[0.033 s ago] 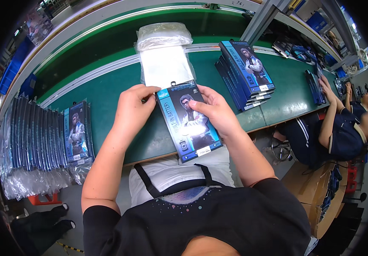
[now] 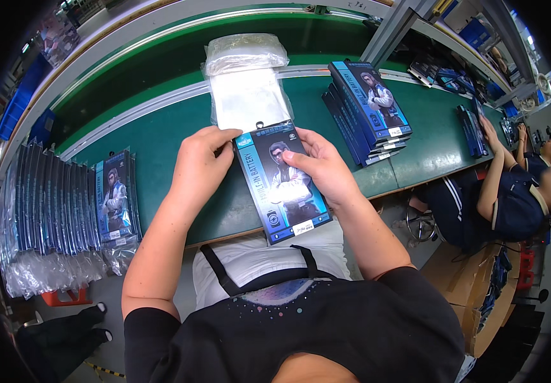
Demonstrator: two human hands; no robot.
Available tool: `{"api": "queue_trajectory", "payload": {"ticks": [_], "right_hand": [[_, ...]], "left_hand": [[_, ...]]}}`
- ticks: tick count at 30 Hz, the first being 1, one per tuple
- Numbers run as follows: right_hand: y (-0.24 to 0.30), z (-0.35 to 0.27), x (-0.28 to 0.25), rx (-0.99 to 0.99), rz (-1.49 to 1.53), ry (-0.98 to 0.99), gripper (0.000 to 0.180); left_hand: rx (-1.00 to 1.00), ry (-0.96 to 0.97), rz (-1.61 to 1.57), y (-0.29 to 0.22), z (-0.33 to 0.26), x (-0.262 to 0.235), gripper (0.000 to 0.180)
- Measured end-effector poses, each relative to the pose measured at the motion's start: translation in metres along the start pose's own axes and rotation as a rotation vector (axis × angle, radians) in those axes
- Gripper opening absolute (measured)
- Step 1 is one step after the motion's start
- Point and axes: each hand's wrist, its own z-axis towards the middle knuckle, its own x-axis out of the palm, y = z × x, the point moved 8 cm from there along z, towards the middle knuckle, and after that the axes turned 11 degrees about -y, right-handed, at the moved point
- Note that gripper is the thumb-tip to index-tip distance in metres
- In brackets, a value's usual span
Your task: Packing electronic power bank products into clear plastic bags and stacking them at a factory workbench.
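A flat blue-and-black battery box (image 2: 291, 191) with a hang tab is tilted in front of me, its lower end over my lap. My right hand (image 2: 319, 163) is closed on its right edge, thumb across the printed front. My left hand (image 2: 206, 150) is closed at the top left corner, index fingertip and thumb brought together; whether they grip the box or thin plastic cannot be made out. Just beyond the box's top lies a stack of clear plastic bags (image 2: 250, 96), its far end bunched up.
Bagged boxes (image 2: 58, 198) stand in a row at the left on the green table (image 2: 179, 108). A pile of unbagged boxes (image 2: 371, 105) is at the right. Farther right a co-worker (image 2: 512, 198) handles more boxes, near an open carton (image 2: 473, 287) on the floor.
The box's lower end has swung very slightly to the left. Both my hands are almost where they were. At the right, the co-worker's hand has shifted a little.
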Motion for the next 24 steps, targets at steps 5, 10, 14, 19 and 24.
{"api": "queue_trajectory", "payload": {"ticks": [5, 10, 14, 19, 24], "right_hand": [[-0.003, -0.005, 0.001, 0.131, 0.018, -0.016, 0.055], [-0.001, -0.012, 0.005, 0.018, -0.214, -0.024, 0.052], [0.0, -0.01, 0.004, -0.116, -0.383, -0.012, 0.053], [-0.006, -0.013, 0.008, -0.114, -0.331, 0.044, 0.053], [-0.006, -0.018, 0.001, 0.025, -0.207, -0.043, 0.039]], "left_hand": [[0.076, -0.022, -0.009, -0.014, -0.008, -0.015, 0.023], [0.133, -0.159, 0.044, -0.017, -0.019, -0.021, 0.022], [0.195, -0.15, 0.153, -0.024, -0.022, -0.019, 0.02], [0.112, -0.184, 0.096, -0.023, -0.026, -0.024, 0.021], [0.152, -0.052, 0.088, -0.033, -0.033, -0.021, 0.02]]}}
